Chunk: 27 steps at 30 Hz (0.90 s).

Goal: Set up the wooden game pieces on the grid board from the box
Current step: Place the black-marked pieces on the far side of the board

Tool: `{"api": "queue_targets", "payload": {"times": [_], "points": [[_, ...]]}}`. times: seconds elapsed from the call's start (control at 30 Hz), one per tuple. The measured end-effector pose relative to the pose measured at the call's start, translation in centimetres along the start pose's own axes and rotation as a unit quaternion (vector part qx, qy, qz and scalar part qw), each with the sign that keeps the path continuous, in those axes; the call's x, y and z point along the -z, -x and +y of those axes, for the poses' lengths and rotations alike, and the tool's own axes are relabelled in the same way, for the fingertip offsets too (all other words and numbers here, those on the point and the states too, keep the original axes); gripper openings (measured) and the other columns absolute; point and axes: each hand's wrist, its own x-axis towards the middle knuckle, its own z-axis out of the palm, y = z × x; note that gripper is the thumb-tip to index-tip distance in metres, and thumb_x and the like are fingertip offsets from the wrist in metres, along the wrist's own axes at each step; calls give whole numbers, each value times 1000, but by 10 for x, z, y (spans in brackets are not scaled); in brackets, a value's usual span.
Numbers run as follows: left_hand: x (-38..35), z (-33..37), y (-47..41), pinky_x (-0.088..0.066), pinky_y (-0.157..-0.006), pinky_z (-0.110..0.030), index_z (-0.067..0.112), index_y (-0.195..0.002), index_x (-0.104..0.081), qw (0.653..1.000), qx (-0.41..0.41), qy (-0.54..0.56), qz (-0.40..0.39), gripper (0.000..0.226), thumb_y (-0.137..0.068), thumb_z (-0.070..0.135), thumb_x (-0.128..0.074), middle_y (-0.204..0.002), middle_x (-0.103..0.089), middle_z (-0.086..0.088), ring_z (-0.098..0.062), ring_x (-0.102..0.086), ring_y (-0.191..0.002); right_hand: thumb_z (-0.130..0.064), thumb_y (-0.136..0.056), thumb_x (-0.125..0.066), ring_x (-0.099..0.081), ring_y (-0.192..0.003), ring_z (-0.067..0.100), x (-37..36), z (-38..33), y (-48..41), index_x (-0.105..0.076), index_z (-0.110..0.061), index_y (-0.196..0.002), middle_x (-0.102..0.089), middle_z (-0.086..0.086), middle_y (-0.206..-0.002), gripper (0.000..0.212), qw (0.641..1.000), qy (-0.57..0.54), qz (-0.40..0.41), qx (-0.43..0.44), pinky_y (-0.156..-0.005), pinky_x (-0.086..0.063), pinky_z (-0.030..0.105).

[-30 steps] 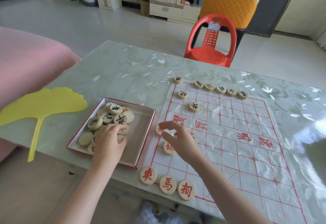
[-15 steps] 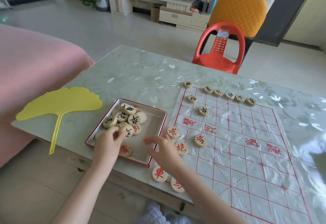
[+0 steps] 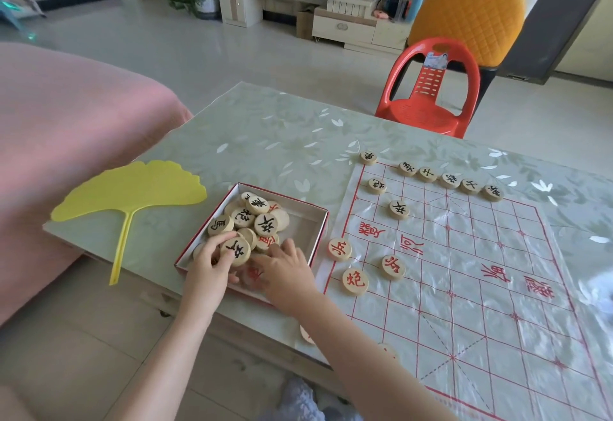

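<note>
Wooden pieces (image 3: 265, 224) are crowding the box (image 3: 300, 226); the left hand (image 3: 209, 271) is pinching a black-marked one (image 3: 237, 250). The right hand (image 3: 287, 271) is covering others, its grip impossible to tell.

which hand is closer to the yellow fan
Left. The left hand is at the box's near corner, pinching a black-lettered piece, on the side facing the yellow fan. The right hand reaches into the box farther from the fan, toward the board.

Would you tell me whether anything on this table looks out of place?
The yellow leaf-shaped plastic fan lies with its handle sticking out past the near edge of the green table. The clear red-lined grid board is wrinkled rather than flat. Nothing else stands out.
</note>
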Motion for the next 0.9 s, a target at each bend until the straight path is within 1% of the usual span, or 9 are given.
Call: {"api": "queue_targets", "payload": {"times": [0.07, 0.17, 0.27, 0.37, 0.5, 0.57, 0.67, 0.8, 0.9], "points": [[-1, 0, 2, -52, -54, -16, 31, -102, -64, 1000, 1, 10, -6, 31, -92, 7, -47, -114, -58, -6, -23, -65, -84, -20, -87, -49, -34, -111, 30, 6, 10, 0, -51, -16, -124, -50, 10, -118, 37, 1000, 31, -1, -6, -93, -29, 35], [-5, 7, 7, -52, -57, -15, 25, -96, -66, 999, 1, 30, -16, 26, -92, 6, -49, -100, -60, 5, -14, -63, -78, -28, -85, -56, -33, -113, 30, 11, 22, 3, -41, -20, -135, -46, 9, -122, 53, 999, -10, -39, -15, -98, -29, 36], [-9, 10, 10, -54, -69, -29, 25, -93, -67, 999, 8, 32, -19, 19, -86, 9, -59, -87, -59, 10, -5, -61, -66, -30, -80, -64, -35, -113, 28, 5, 22, 2, -41, -21, -135, -45, 7, -123, 61, 999, -21, -36, -16, -99, -29, 35], [-11, 9, 10, -51, -74, -35, 28, -88, -68, 999, 21, -27, -12, 18, -74, 19, -74, -88, -66, 9, -16, -64, -71, -30, -79, -65, -37, -114, 27, 2, 21, 1, -45, -16, -130, -47, 7, -122, 57, 999, -38, -14, -27, -100, -29, 33], [-16, 4, 7, -49, -68, -26, 23, -81, -67, 990, -36, -133, -1, 25, -63, 21, -83, -88, -65, 3, -16, -65, -78, -28, -78, -62, -38, -110, 25, 5, 25, 8, -49, -10, -122, -47, 7, -116, 49, 996, -77, 32, -43, -95, -33, 29], [-20, 4, 8, -44, -67, -26, 20, -83, -65, 977, -67, -202, 5, 24, -65, 20, -81, -92, -61, 1, -16, -60, -79, -28, -77, -63, -37, -107, 23, 8, 26, 14, -50, -11, -119, -46, 6, -114, 48, 993, -89, 60, -42, -93, -33, 26], [-24, 7, 11, -37, -67, -28, 17, -88, -64, 955, -71, -287, 11, 22, -69, 23, -76, -98, -52, 4, -13, -48, -80, -28, -76, -63, -36, -108, 23, 13, 31, 22, -50, -12, -119, -46, 5, -113, 47, 991, -86, 95, -48, -94, -30, 27], [-28, 8, 14, -37, -56, -29, 19, -84, -61, 931, -74, -357, 3, 19, -73, 29, -73, -103, -50, 6, -19, -57, -78, -31, -78, -62, -33, -110, 20, 17, 38, 35, -49, -16, -123, -46, 1, -115, 49, 984, -120, 101, -79, -96, -27, 26], [-30, 2, 17, -38, -58, -28, 17, -77, -62, 922, -104, -374, -15, 12, -74, 20, -73, -113, -51, 6, -21, -61, -79, -35, -78, -64, -32, -109, 19, 19, 38, 42, -49, -19, -122, -47, -1, -114, 50, 979, -155, 89, -93, -96, -27, 27]]}}
